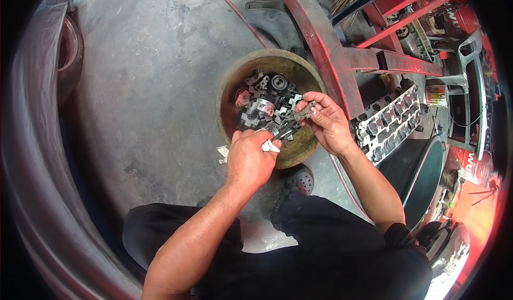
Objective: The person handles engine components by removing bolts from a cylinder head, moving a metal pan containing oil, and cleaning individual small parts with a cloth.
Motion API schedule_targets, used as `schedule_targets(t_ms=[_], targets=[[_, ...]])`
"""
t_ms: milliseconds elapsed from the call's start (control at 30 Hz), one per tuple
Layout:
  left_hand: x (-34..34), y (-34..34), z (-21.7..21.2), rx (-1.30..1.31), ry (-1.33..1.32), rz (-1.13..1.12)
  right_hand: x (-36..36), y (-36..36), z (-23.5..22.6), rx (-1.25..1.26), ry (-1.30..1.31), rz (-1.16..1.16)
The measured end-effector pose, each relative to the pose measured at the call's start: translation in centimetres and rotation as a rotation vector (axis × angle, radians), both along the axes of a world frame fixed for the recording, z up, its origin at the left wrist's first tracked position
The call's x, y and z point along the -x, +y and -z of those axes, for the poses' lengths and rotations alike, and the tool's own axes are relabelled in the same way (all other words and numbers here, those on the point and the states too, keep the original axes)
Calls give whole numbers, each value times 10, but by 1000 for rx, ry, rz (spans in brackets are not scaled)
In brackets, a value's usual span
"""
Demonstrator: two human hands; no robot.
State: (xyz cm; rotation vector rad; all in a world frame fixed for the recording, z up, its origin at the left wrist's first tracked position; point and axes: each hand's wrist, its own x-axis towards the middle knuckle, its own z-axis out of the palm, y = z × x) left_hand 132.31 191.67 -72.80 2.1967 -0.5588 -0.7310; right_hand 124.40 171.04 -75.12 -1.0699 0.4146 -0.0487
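Left hand [250,155] near the frame's centre, fingers closed on a white cloth [271,146], dark rods [287,130] between the hands, right hand [332,126] right of centre, fingers pinching a small metal part [312,104], round tub [219,105] of metal pieces [263,107] beneath.

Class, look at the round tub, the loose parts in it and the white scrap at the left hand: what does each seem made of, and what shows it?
Round tub: dull, stained yellow-brown wall; plastic or painted metal, unclear which.
Loose parts: likely metal, some silvery, some dark; bright glints suggest it.
White scrap: matt, crumpled; cloth or paper.
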Motion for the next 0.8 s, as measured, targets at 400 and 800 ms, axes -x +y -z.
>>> schedule_targets(t_ms=[400,800], targets=[[-2,4,-11,-323,-99,434,-2,-3,2,-160,-14,24],[68,15,-20,25,468,647,-2,-7,5,-145,68,48]])
